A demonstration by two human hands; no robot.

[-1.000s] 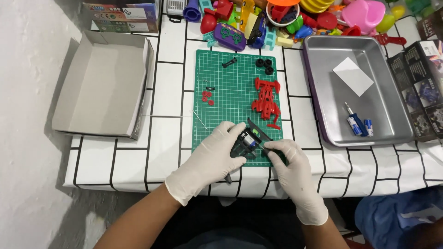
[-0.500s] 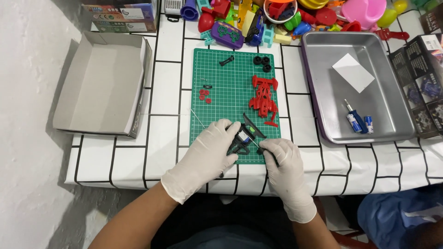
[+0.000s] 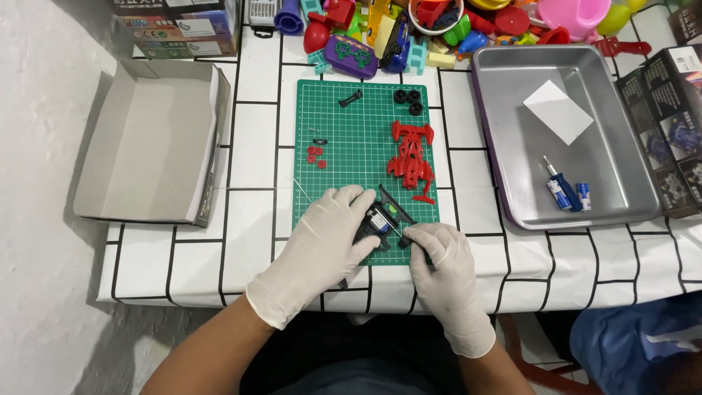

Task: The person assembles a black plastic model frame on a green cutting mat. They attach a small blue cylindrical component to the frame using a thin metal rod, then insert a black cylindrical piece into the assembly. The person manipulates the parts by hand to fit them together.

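The black chassis (image 3: pixel 376 223) sits at the mat's (image 3: pixel 344 146) near edge, gripped by the left hand (image 3: pixel 322 245), while the right hand (image 3: pixel 439 256) pinches a thin tool at its side. Assembly looks partway: the red body (image 3: pixel 411 157), black wheels (image 3: pixel 408 99), an axle piece (image 3: pixel 351 97) and small red parts (image 3: pixel 315 156) lie loose on the mat. The metal tray (image 3: pixel 629 183) holds a white card (image 3: pixel 558 111), a screwdriver (image 3: pixel 557 186) and a small battery (image 3: pixel 583 196); the cardboard box (image 3: pixel 146 139) shows nothing inside.

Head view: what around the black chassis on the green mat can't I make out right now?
- Black chassis: largely covered by the left hand and right hand.
- Tool tip in the right hand: too thin to identify.
- Small red parts: too small to tell their kind.
- Toy pile: cut off by the top edge.
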